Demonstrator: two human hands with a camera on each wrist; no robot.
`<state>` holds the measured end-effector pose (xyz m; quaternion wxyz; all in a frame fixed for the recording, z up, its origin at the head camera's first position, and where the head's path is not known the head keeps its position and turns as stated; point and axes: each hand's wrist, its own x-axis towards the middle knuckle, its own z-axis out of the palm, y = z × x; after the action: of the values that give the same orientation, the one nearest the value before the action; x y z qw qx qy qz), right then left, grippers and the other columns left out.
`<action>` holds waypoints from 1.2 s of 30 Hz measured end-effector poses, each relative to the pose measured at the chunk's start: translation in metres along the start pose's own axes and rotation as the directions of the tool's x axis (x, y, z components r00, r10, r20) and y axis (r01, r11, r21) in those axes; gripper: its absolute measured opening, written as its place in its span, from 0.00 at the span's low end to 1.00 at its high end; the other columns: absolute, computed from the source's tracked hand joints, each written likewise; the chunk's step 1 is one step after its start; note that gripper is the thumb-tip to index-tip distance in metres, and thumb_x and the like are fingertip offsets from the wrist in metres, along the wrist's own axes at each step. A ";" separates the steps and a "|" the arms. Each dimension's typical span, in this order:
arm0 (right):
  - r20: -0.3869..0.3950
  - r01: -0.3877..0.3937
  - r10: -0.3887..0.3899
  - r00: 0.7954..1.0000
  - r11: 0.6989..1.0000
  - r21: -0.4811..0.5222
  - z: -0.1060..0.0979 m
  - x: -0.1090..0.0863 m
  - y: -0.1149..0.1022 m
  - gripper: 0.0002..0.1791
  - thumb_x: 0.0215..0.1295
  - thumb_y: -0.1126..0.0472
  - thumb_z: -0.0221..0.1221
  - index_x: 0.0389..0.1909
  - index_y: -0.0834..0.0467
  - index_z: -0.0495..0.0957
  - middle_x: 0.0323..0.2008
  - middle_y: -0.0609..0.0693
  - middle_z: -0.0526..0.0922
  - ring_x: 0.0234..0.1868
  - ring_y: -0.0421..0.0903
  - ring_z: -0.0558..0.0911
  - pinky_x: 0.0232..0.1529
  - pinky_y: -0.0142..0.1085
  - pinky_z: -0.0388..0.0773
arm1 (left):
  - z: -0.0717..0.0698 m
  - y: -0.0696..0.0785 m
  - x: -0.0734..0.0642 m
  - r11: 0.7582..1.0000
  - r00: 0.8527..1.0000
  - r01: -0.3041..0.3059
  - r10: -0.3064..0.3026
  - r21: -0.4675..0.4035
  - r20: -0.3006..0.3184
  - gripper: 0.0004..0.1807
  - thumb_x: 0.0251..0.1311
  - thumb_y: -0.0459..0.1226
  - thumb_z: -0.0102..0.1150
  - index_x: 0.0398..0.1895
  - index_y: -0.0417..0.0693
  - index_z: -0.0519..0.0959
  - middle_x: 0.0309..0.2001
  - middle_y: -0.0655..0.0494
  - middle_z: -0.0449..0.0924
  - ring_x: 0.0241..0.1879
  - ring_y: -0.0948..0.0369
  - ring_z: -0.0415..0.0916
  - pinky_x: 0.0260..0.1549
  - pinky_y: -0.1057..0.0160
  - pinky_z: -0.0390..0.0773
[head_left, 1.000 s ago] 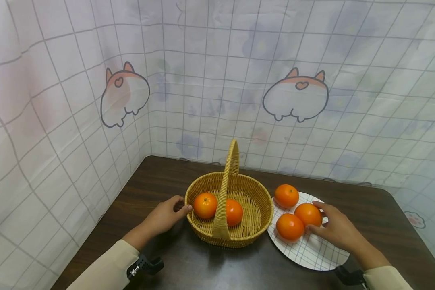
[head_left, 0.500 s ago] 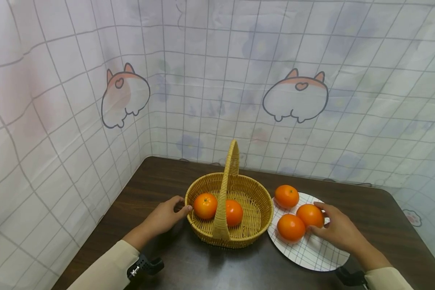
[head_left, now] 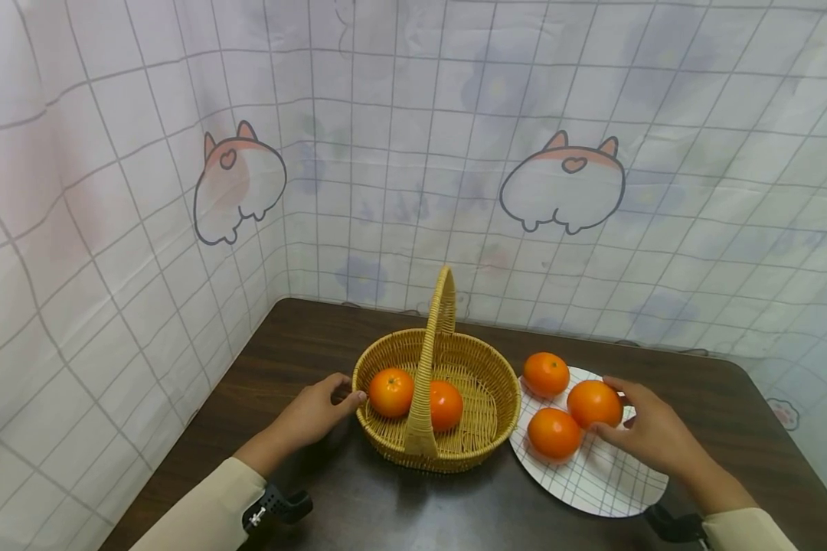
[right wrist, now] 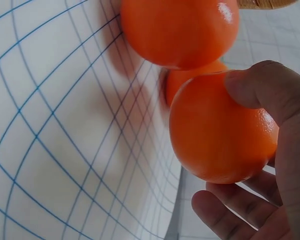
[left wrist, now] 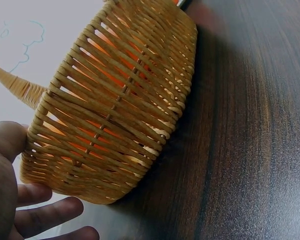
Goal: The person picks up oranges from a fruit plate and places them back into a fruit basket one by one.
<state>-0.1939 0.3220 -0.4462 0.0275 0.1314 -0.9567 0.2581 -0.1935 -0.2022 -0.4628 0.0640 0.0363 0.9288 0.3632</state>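
Observation:
My left hand (head_left: 313, 417) holds the left rim of a yellow wicker basket (head_left: 455, 462), thumb over the edge and the other fingers along the outer wall (left wrist: 105, 115). Inside lie two oranges, one by the left wall (head_left: 391, 392) and one partly behind the tall handle (head_left: 423, 383). On the right, my right hand (head_left: 661, 432) grips another orange (head_left: 595, 404) between thumb and fingers, close over a white checked plate (head_left: 613, 486). Beside it on the plate are a front orange (head_left: 554, 434) and a back orange (head_left: 546, 374). The right wrist view shows the gripped orange (right wrist: 222, 132) near the others.
Basket and plate stand side by side on a dark wooden table (head_left: 413, 513), their rims nearly meeting. A white gridded curtain (head_left: 386, 153) with cartoon animals hangs behind the table and along its left side. Each wrist wears a black strap (head_left: 276, 506).
My right hand has shifted slightly right with its orange, which sits a little higher and farther from the front orange. My left hand and the basket have stayed in place.

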 end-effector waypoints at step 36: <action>-0.051 0.130 -0.130 0.990 0.991 -0.015 -0.016 0.010 -0.038 0.48 0.57 0.48 0.76 0.72 0.63 0.66 0.56 0.61 0.77 0.43 0.53 0.82 0.38 0.38 0.83 | 0.000 0.002 0.000 1.000 1.000 -0.004 0.004 -0.006 0.008 0.28 0.71 0.58 0.57 0.61 0.48 0.76 0.54 0.54 0.83 0.55 0.52 0.79 0.56 0.43 0.76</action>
<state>-0.1938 0.2961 -0.4131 0.0700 0.1865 -0.9466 0.2535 -0.1932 -0.2011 -0.4611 0.0672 0.0395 0.9274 0.3658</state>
